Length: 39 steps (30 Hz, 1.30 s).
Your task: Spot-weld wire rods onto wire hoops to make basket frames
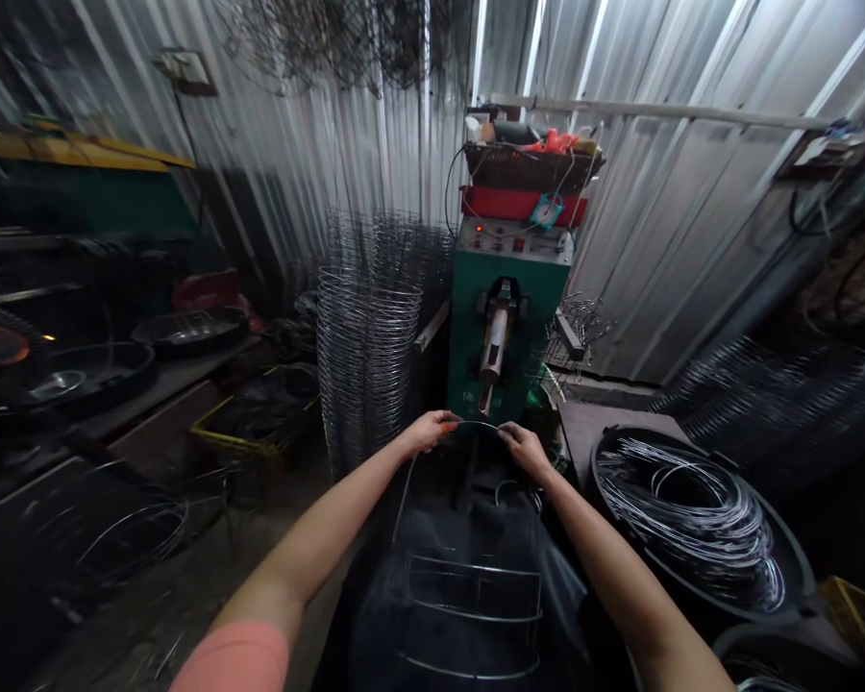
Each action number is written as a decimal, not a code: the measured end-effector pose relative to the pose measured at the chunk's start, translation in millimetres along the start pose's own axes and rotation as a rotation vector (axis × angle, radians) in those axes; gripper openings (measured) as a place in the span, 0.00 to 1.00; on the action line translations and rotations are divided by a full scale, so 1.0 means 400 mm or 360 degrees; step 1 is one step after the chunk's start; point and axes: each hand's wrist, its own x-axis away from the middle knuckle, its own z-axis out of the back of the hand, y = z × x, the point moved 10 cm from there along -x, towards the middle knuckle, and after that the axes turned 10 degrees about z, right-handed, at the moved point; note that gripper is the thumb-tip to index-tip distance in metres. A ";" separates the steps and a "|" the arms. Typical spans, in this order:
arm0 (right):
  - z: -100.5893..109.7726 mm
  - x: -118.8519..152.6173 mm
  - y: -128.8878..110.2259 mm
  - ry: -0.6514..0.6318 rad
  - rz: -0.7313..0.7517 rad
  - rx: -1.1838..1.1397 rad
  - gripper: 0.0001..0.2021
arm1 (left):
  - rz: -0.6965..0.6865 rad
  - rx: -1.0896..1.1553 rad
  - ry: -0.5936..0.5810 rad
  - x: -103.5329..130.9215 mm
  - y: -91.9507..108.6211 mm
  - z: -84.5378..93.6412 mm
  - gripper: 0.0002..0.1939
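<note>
Both of my hands pinch one curved metal wire (480, 423), which bows between them just below the electrode of a green spot welding machine (468, 327). My left hand (431, 432) has its fingers closed on the left part of the wire. On the right part, my right hand (523, 445) is closed in a pinch. A long end of wire hangs down below my left hand. On the dark cloth over my lap rests a wire frame (476, 610) of straight and curved rods. Whether the held wire touches the machine cannot be told.
A tall stack of wire rings (367, 356) stands left of the machine. To the right, a black tub (797, 557) holds coiled wire hoops (692, 500). A yellow crate (234, 447) and dark pans (191, 330) are at left. Tools lie in a tray (526, 165) atop the machine.
</note>
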 end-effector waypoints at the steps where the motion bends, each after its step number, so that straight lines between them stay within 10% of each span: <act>1: -0.013 0.008 0.016 -0.0013 -0.0022 -0.0004 0.16 | 0.0013 -0.0011 -0.0003 -0.005 -0.016 -0.004 0.20; 18: -0.088 0.043 0.042 -0.0680 -0.0004 0.1310 0.22 | -0.0913 -0.0776 0.0130 -0.030 0.024 -0.030 0.19; 39: -0.030 -0.086 0.084 -0.0423 -0.0040 0.0603 0.15 | -0.0684 -0.0744 0.0123 -0.129 0.114 0.005 0.15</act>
